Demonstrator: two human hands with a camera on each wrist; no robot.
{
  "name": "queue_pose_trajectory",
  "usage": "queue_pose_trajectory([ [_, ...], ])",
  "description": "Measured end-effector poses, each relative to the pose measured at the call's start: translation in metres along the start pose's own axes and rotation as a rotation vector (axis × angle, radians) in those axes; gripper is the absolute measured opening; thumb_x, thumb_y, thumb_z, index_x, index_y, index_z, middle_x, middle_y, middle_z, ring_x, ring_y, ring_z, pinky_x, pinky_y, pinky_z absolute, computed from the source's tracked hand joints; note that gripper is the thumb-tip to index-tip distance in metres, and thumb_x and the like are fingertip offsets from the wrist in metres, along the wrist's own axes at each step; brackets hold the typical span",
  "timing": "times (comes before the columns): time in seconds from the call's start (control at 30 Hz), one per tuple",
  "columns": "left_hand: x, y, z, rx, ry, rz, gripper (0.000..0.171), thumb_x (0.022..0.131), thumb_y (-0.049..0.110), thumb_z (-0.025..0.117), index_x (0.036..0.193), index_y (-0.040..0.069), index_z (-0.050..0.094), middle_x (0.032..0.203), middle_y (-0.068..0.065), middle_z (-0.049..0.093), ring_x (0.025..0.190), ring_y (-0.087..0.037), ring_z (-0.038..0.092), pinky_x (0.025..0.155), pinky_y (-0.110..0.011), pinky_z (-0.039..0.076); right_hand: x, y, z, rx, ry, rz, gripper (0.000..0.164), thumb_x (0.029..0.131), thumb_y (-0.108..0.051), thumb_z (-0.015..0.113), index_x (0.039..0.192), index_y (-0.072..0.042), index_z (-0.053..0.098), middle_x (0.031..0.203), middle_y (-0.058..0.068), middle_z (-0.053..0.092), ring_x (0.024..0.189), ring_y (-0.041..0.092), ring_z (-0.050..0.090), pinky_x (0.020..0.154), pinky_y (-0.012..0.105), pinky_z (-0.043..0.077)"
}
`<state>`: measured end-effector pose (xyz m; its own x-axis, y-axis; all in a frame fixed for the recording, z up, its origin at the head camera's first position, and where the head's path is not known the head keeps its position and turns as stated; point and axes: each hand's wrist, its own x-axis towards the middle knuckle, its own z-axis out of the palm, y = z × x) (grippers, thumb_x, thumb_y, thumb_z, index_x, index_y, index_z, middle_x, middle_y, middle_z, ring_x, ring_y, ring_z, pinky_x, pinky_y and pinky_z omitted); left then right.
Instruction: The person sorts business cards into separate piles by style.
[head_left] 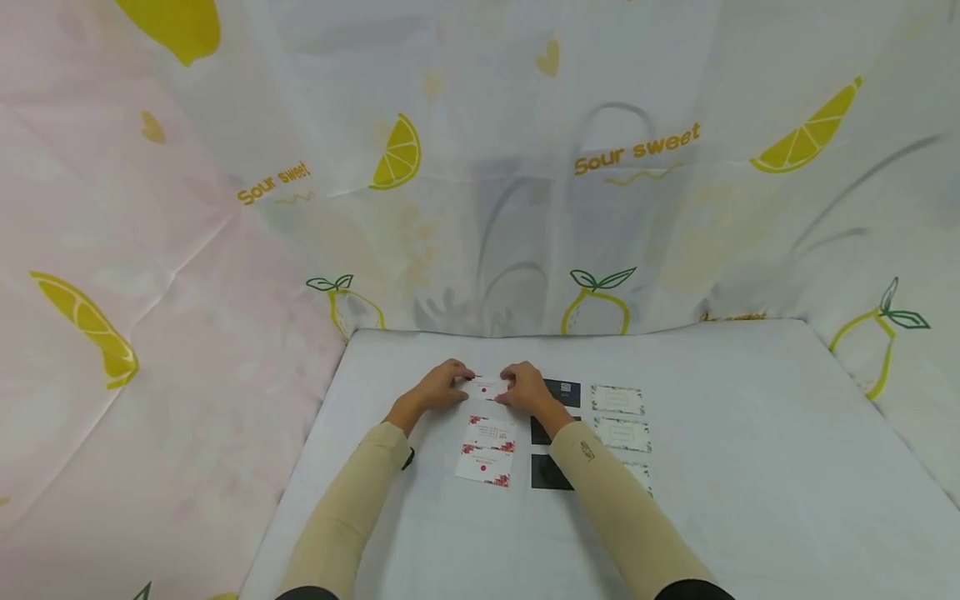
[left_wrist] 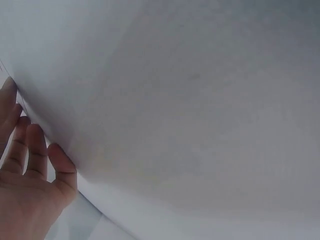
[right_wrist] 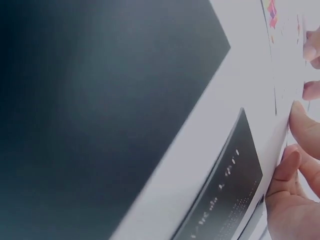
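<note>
A white business card with red floral corners (head_left: 486, 388) lies at the far end of the left column of cards. My left hand (head_left: 441, 386) holds its left end, thumb at the near corner and fingertips at the far one. On the opposite end my right hand (head_left: 528, 390) grips the card in the same way, close beside a dark card (head_left: 567, 393). In the left wrist view the fingers (left_wrist: 37, 150) are bent along the tabletop. Two more red floral cards, one with text (head_left: 491, 433) and one below it (head_left: 483, 467), lie nearer to me.
Dark cards (head_left: 550, 472) form a middle column, partly covered by my right forearm. To their right runs a column of white cards with leafy borders (head_left: 617, 400). A white cloth covers the table (head_left: 750, 433). Lemon-print curtain (head_left: 480, 208) hangs behind the far edge.
</note>
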<state>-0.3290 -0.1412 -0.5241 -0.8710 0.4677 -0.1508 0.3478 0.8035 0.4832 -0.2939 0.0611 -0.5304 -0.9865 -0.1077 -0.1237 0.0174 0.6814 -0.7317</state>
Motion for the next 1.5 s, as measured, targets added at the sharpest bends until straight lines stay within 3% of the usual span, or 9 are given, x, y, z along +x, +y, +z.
queue_pose_trajectory([
  [0.23, 0.0, 0.006, -0.002, -0.004, -0.022, -0.029, 0.037, 0.082, 0.014, 0.069, 0.118, 0.01, 0.062, 0.122, -0.008, 0.053, 0.109, -0.022, 0.052, 0.096, -0.04, 0.042, -0.003, -0.003, 0.0, -0.046, 0.013, -0.065, 0.044, 0.075, -0.017, 0.076, 0.114, -0.001, 0.062, 0.094, 0.008, 0.052, 0.081, 0.018, 0.048, 0.071, 0.03, 0.041],
  [0.47, 0.001, 0.003, -0.001, 0.011, -0.008, -0.023, 0.038, 0.081, 0.015, 0.07, 0.119, 0.011, 0.063, 0.118, -0.006, 0.054, 0.098, -0.018, 0.052, 0.09, -0.035, 0.045, -0.005, -0.005, -0.002, -0.024, 0.021, -0.031, 0.045, 0.074, -0.017, 0.076, 0.114, -0.002, 0.061, 0.091, 0.006, 0.051, 0.08, 0.017, 0.048, 0.07, 0.029, 0.041],
  [0.63, 0.0, 0.002, -0.003, -0.005, 0.003, -0.011, 0.038, 0.081, 0.016, 0.069, 0.118, 0.011, 0.063, 0.117, -0.007, 0.055, 0.095, -0.018, 0.052, 0.087, -0.036, 0.045, -0.006, -0.006, -0.003, -0.051, 0.022, -0.054, 0.048, 0.075, -0.021, 0.076, 0.116, -0.002, 0.06, 0.094, 0.008, 0.053, 0.082, 0.018, 0.049, 0.073, 0.032, 0.042],
  [0.8, -0.006, 0.001, -0.005, -0.039, 0.085, -0.02, 0.036, 0.082, 0.017, 0.068, 0.118, 0.014, 0.061, 0.114, -0.007, 0.056, 0.089, -0.017, 0.052, 0.079, -0.034, 0.046, -0.005, 0.0, -0.004, -0.033, 0.022, -0.054, 0.05, 0.075, -0.029, 0.076, 0.117, -0.006, 0.06, 0.106, 0.007, 0.057, 0.089, 0.018, 0.052, 0.081, 0.034, 0.045],
  [0.9, -0.01, 0.001, -0.007, -0.061, 0.125, -0.009, 0.036, 0.083, 0.016, 0.067, 0.119, 0.012, 0.061, 0.115, -0.008, 0.056, 0.089, -0.018, 0.053, 0.078, -0.033, 0.046, -0.006, 0.002, -0.006, 0.061, 0.009, -0.045, 0.051, 0.074, -0.03, 0.076, 0.118, -0.008, 0.06, 0.113, 0.008, 0.058, 0.094, 0.02, 0.055, 0.083, 0.036, 0.047],
  [1.1, -0.018, 0.002, -0.012, -0.088, 0.089, 0.016, 0.04, 0.082, 0.021, 0.068, 0.12, 0.012, 0.059, 0.116, -0.007, 0.056, 0.091, -0.019, 0.054, 0.075, -0.031, 0.046, -0.015, 0.002, -0.011, 0.171, -0.004, -0.025, 0.051, 0.074, -0.028, 0.077, 0.118, -0.01, 0.06, 0.116, 0.008, 0.059, 0.101, 0.023, 0.058, 0.081, 0.036, 0.049],
  [1.27, -0.024, 0.001, -0.015, -0.084, 0.104, 0.033, 0.043, 0.08, 0.025, 0.071, 0.12, 0.015, 0.059, 0.115, -0.005, 0.058, 0.091, -0.016, 0.054, 0.072, -0.028, 0.046, -0.025, -0.001, -0.016, 0.179, 0.001, -0.031, 0.051, 0.074, -0.027, 0.077, 0.118, -0.008, 0.06, 0.116, 0.011, 0.06, 0.101, 0.025, 0.06, 0.078, 0.036, 0.051],
  [1.5, -0.037, 0.005, -0.014, -0.12, 0.063, 0.065, 0.049, 0.078, 0.029, 0.072, 0.123, 0.018, 0.056, 0.12, -0.006, 0.057, 0.092, -0.016, 0.055, 0.073, -0.028, 0.047, -0.037, -0.001, -0.021, 0.155, 0.007, 0.022, 0.048, 0.074, -0.027, 0.077, 0.116, -0.01, 0.061, 0.114, 0.009, 0.061, 0.102, 0.024, 0.058, 0.078, 0.036, 0.05],
])
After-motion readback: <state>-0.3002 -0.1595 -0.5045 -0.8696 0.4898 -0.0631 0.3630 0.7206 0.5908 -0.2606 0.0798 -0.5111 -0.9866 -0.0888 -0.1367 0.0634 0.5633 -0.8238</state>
